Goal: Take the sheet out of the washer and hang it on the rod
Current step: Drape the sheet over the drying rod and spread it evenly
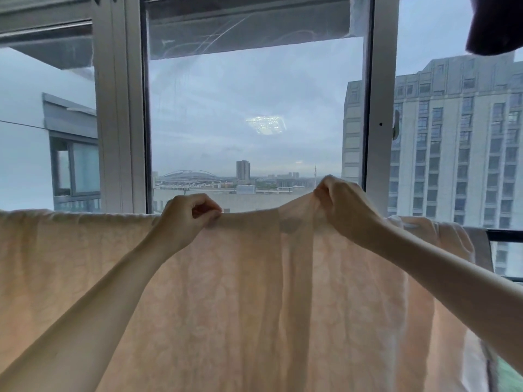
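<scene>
A pale peach patterned sheet (226,292) hangs across the lower half of the head view, draped along a horizontal line at about mid height. The rod itself is hidden under the cloth. My left hand (188,219) pinches the sheet's top edge near the middle. My right hand (343,206) grips a bunched part of the top edge and lifts it slightly above the rest. A vertical fold runs down between the two hands. The washer is out of view.
Straight ahead stands a large window with grey frames (380,108), close behind the sheet. A dark garment (493,26) hangs at the top right. A dark railing (506,236) shows at the right beyond the sheet's end.
</scene>
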Action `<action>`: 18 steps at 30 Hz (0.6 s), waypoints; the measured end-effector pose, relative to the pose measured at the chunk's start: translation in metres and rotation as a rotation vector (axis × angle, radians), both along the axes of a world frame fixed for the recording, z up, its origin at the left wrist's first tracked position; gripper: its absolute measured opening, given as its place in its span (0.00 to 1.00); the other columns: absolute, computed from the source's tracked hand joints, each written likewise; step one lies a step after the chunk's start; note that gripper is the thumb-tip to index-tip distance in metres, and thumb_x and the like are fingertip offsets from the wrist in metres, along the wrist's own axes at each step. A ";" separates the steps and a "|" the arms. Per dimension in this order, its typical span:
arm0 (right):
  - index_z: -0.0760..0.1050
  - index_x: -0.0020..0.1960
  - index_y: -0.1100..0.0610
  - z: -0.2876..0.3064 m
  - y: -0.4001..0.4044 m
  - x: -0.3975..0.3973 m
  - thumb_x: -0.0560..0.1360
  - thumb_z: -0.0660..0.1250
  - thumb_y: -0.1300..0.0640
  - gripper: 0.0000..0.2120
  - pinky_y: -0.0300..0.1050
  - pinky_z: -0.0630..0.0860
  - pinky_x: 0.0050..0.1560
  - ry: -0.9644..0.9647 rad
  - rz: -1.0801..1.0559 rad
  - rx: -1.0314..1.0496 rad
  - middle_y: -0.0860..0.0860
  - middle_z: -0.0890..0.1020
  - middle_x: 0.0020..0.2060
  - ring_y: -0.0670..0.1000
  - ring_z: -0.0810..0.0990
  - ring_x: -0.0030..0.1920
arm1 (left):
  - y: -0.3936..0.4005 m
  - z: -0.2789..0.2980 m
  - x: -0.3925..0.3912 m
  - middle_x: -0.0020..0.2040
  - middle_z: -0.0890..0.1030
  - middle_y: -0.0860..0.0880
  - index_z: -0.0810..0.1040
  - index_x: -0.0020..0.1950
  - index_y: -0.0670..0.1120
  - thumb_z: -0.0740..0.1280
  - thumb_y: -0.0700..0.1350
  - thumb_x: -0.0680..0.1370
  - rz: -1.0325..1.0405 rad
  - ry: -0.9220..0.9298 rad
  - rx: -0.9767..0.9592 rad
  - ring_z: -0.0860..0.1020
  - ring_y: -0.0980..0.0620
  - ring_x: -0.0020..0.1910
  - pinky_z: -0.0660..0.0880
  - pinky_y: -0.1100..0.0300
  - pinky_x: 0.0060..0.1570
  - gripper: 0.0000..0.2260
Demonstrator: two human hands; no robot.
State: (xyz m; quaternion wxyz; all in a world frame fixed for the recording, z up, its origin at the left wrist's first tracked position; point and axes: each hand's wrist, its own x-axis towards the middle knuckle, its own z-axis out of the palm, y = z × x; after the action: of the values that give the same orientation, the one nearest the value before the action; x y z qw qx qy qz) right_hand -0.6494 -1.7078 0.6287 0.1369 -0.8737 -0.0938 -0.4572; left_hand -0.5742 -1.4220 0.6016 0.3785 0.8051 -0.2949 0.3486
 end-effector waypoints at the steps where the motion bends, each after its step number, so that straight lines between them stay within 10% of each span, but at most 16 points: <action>1: 0.73 0.45 0.58 0.002 -0.006 -0.001 0.81 0.58 0.56 0.10 0.51 0.77 0.41 -0.006 -0.013 0.003 0.54 0.80 0.39 0.52 0.77 0.37 | -0.001 0.000 0.002 0.38 0.83 0.58 0.82 0.41 0.54 0.71 0.41 0.74 0.021 -0.018 0.005 0.81 0.58 0.44 0.78 0.50 0.51 0.07; 10: 0.76 0.45 0.59 -0.005 -0.089 -0.032 0.79 0.61 0.58 0.08 0.32 0.69 0.33 0.137 -0.151 0.021 0.54 0.82 0.38 0.47 0.79 0.35 | 0.013 0.001 0.013 0.41 0.83 0.48 0.81 0.44 0.45 0.69 0.37 0.75 0.245 -0.095 -0.051 0.79 0.52 0.40 0.71 0.61 0.44 0.04; 18: 0.78 0.48 0.57 0.001 -0.075 -0.052 0.78 0.64 0.59 0.05 0.35 0.77 0.35 0.153 -0.070 -0.017 0.48 0.80 0.39 0.46 0.82 0.36 | -0.055 0.008 -0.019 0.39 0.84 0.59 0.83 0.43 0.53 0.69 0.48 0.76 -0.130 0.049 0.115 0.80 0.66 0.42 0.75 0.66 0.46 0.04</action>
State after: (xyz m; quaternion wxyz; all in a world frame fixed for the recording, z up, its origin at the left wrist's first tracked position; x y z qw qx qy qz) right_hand -0.7016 -1.7829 0.6294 0.1202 -0.9101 -0.0562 -0.3927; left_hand -0.5936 -1.4771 0.6093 0.3606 0.8129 -0.3569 0.2861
